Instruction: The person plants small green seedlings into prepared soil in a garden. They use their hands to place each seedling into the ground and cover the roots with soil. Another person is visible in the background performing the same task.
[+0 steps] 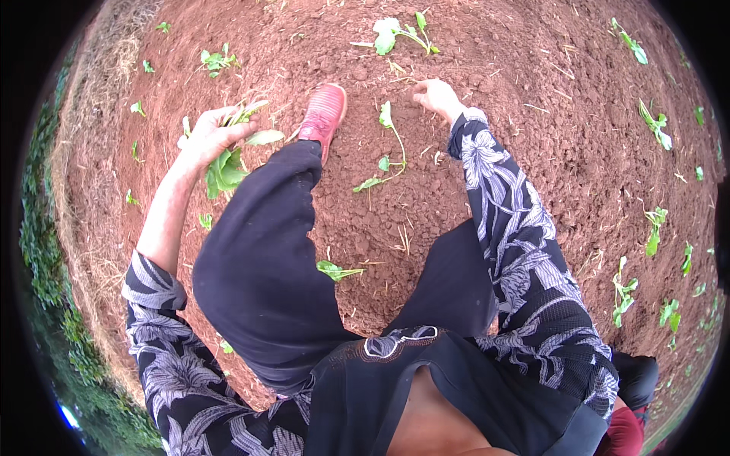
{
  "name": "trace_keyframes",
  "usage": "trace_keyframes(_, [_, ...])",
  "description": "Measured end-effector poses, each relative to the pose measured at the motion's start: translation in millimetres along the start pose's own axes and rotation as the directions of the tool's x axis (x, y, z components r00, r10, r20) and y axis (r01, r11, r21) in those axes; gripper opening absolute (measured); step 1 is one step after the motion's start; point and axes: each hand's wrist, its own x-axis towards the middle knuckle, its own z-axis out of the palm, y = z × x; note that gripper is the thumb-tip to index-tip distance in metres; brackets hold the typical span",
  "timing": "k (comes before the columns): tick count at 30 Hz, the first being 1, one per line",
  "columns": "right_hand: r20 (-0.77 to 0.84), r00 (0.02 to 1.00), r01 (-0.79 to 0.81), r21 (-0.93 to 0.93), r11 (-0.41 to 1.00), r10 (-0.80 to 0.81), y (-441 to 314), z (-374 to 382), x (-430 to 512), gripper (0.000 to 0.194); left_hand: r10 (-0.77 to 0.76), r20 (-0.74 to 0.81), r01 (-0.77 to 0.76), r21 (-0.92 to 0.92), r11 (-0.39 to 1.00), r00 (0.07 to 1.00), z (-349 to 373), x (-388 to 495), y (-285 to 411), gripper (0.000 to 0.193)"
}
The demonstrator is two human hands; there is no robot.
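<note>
My left hand [219, 131] is closed around a bunch of green leafy seedlings [225, 171], roots and stems poking out past the thumb. Over the reddish soil [365, 222], my right hand [438, 98] is bent with its fingertips close to the ground. A dry straw [404, 78] lies at those fingertips; whether they pinch it I cannot tell. Just below, a long-stemmed seedling [402, 145] lies on the soil. Beyond the hand sits another leafy seedling [393, 35]. A smaller seedling [337, 270] lies between my legs.
My red shoe [324, 117] stands on the soil between my hands. Several seedlings, one of them a drooping plant [656, 125], are spread at the right. Dry grass [85, 273] and green plants [43, 228] border the left. Red cloth [626, 430] shows behind my right arm.
</note>
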Motion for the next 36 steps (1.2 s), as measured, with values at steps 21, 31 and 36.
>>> trace_keyframes(21, [-0.447, 0.860, -0.342, -0.150, 0.928, 0.244, -26, 32, 96, 0.079, 0.679, 0.389, -0.737, 0.583, 0.341, 0.622, 160, 447, 86, 0.028])
trace_keyframes(31, [0.164, 0.846, -0.519, 0.043, 0.853, 0.507, 10, 3, 158, 0.085, 0.441, 0.411, -0.561, 0.238, 0.793, 0.798, 85, 465, 116, 0.029])
trace_keyframes(36, [0.304, 0.803, -0.539, 0.001, 0.843, 0.513, 0, -7, 154, 0.080, 0.567, 0.521, -0.768, 0.381, 0.515, 0.638, 149, 455, 101, 0.028])
